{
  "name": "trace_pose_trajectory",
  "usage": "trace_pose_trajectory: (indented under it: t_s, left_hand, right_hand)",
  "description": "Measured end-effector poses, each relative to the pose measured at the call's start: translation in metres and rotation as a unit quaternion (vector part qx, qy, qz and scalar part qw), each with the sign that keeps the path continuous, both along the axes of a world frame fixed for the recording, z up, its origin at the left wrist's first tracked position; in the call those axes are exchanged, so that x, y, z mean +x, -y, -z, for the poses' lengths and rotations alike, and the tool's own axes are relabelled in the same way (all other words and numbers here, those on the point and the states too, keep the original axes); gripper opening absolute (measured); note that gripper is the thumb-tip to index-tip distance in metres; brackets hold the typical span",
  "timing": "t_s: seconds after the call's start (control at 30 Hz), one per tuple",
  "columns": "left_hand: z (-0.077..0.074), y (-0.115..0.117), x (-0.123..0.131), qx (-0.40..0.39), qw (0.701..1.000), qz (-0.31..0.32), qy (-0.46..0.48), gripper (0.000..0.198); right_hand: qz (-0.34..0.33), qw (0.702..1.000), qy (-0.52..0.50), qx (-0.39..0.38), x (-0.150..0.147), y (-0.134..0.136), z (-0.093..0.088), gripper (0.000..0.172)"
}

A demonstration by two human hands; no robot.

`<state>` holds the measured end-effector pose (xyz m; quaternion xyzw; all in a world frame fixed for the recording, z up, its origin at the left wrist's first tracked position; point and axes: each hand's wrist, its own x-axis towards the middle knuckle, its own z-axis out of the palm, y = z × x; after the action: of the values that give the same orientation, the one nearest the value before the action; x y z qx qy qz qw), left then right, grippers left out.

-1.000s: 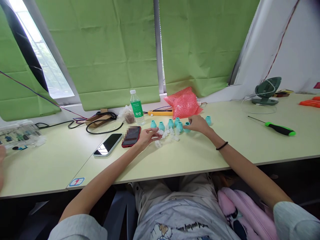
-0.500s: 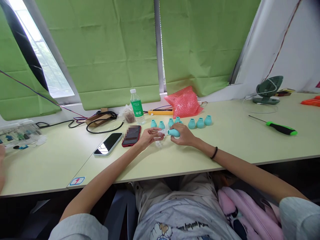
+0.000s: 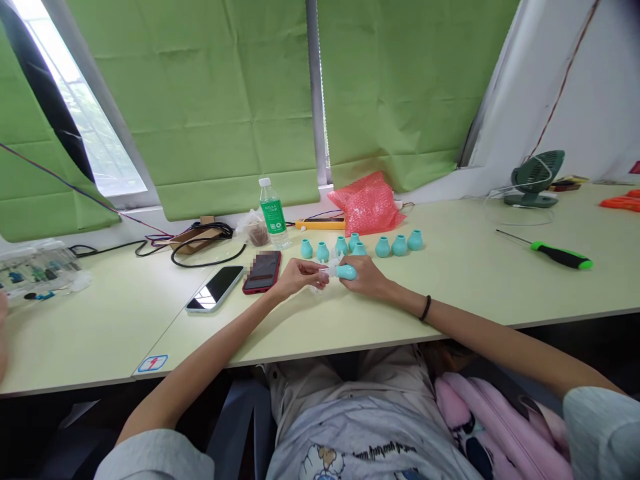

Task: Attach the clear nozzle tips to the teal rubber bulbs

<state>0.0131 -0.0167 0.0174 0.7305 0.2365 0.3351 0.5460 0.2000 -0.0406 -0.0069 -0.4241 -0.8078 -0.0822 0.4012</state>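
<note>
Since the earlier frame, the teal bulb (image 3: 347,271) is brought in from the row and is now gripped by the right hand (image 3: 364,277). A small clear tip (image 3: 326,271) is pinched by the left hand (image 3: 299,275), touching the bulb's neck above the desk (image 3: 450,293). Risk: misaligned push, tip slips, lost among clear parts (image 3: 315,288); the standing bulbs (image 3: 399,245) could be knocked.

Two phones (image 3: 239,281) lie left of the hands (image 3: 333,275).

Teal bulb (image 3: 347,271), red phone (image 3: 262,271), pink bubble wrap (image 3: 367,203).
</note>
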Motion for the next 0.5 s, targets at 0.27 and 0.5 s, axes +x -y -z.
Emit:
trace_pose_trajectory:
  t_s: [0.27,0.5]
  left_hand:
    - [-0.003,0.002,0.001,0.065,0.997,-0.023,-0.022,0.03]
    - [-0.003,0.003,0.002,0.079,0.996,-0.005,-0.047,0.034]
  right_hand:
    - [-0.068,0.974,-0.105,-0.19,-0.004,0.003,-0.008,0.005]
    - [-0.127,0.863,-0.171,-0.457,-0.001,0.009,-0.02,0.013]
